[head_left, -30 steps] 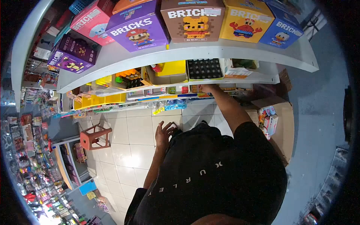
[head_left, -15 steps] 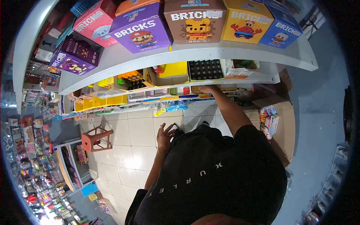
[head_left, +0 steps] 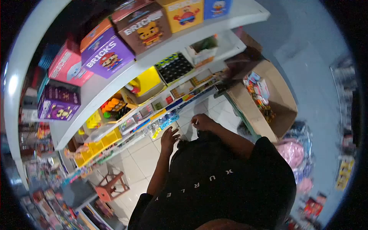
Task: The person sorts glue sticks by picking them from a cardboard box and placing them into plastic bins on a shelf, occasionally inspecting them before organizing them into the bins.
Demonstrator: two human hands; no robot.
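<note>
My left hand (head_left: 168, 140) hangs in front of my body with its fingers spread and nothing in it. My right hand (head_left: 203, 122) is beside it, a little higher, its fingers loosely bent and no object visible in them. Both hands are apart from the shelf and over the tiled floor (head_left: 142, 158). Beyond them, the lower shelves hold a yellow tray (head_left: 148, 85), a box of dark bottles with some green tops (head_left: 174, 69) and small bins, one with a red item (head_left: 169, 99).
Brick-toy boxes, among them a purple one (head_left: 108, 57) and a brown one (head_left: 147, 32), line the top shelf (head_left: 153, 55). An open cardboard box (head_left: 281, 99) with packets stands at my right. A brown stool (head_left: 111, 186) is at the lower left. Hanging goods fill the left side.
My right hand has drawn back from the lower shelf bin to in front of my body. My left hand stays open. The view has turned, so the shelf now slants.
</note>
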